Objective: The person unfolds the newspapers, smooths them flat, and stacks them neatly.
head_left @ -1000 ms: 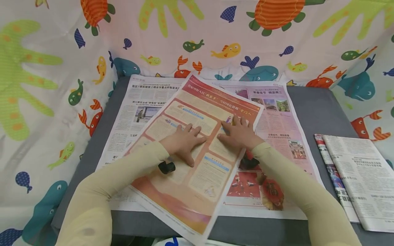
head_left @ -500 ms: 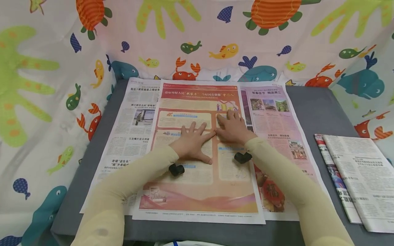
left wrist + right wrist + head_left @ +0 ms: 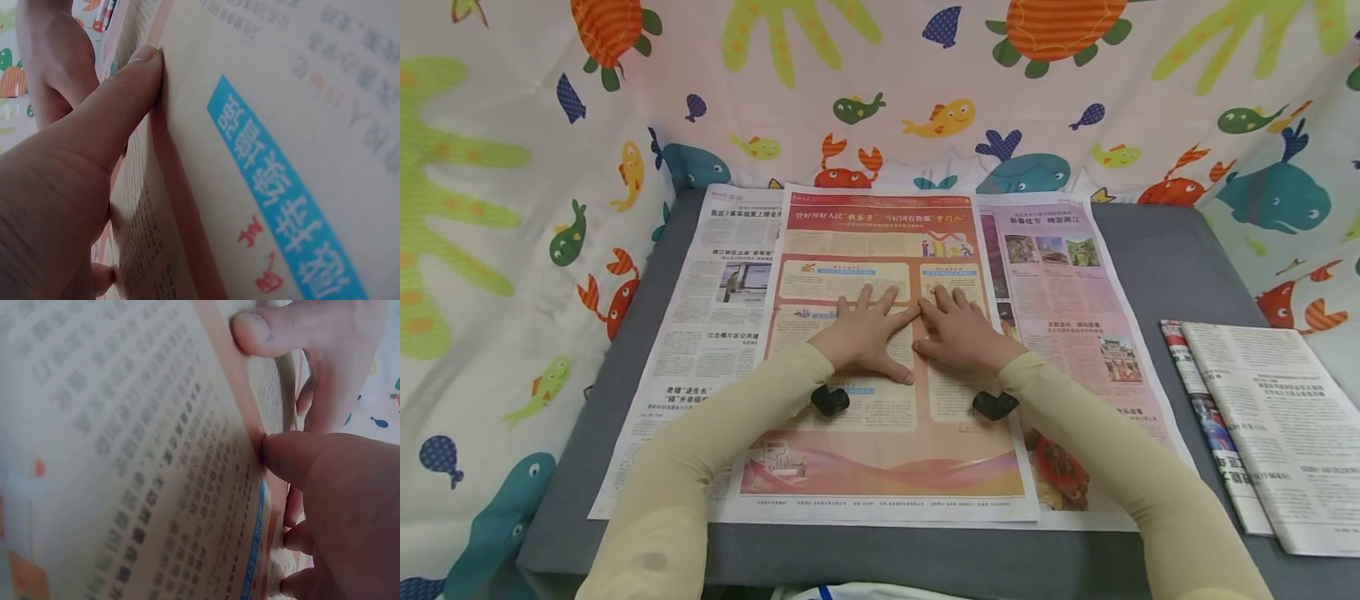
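Note:
An orange-and-red newspaper page (image 3: 880,467) lies flat and upright to me in the head view, on top of a wider open newspaper (image 3: 1067,300). My left hand (image 3: 868,335) rests on the middle of the orange page with its fingers spread. Beside it my right hand (image 3: 964,335) lies palm down on the same page, its fingers nearly straight. The two hands almost meet near the page's centre fold line. In the left wrist view my left thumb (image 3: 134,94) presses the printed paper; the right wrist view has my right thumb (image 3: 294,453) touching it too.
A grey table (image 3: 820,554) bears the papers. Folded newspapers (image 3: 1277,433) lie at its right side. A printed cloth (image 3: 895,67) with sea animals hangs behind and at both sides. Each wrist carries a small black camera (image 3: 830,401).
The orange page has turned from a slant to straight, aligned over the newspaper below. Both hands stayed on it; the right hand has since shifted slightly toward the left one.

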`<move>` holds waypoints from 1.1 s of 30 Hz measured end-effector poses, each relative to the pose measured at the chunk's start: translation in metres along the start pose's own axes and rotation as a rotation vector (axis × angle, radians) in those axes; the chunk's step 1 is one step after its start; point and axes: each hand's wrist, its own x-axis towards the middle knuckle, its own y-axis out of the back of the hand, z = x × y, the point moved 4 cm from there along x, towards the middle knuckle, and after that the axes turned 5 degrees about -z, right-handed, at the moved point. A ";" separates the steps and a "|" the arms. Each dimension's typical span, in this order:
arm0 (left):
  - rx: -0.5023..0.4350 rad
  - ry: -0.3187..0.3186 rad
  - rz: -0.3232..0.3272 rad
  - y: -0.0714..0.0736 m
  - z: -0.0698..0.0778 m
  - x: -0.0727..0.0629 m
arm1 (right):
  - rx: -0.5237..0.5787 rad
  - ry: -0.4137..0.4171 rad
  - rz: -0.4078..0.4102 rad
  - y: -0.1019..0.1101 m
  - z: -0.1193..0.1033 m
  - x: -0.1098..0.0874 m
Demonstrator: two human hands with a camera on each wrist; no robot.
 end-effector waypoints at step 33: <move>-0.241 0.161 0.056 -0.013 -0.142 -0.105 | 0.016 -0.015 0.004 0.002 -0.003 0.000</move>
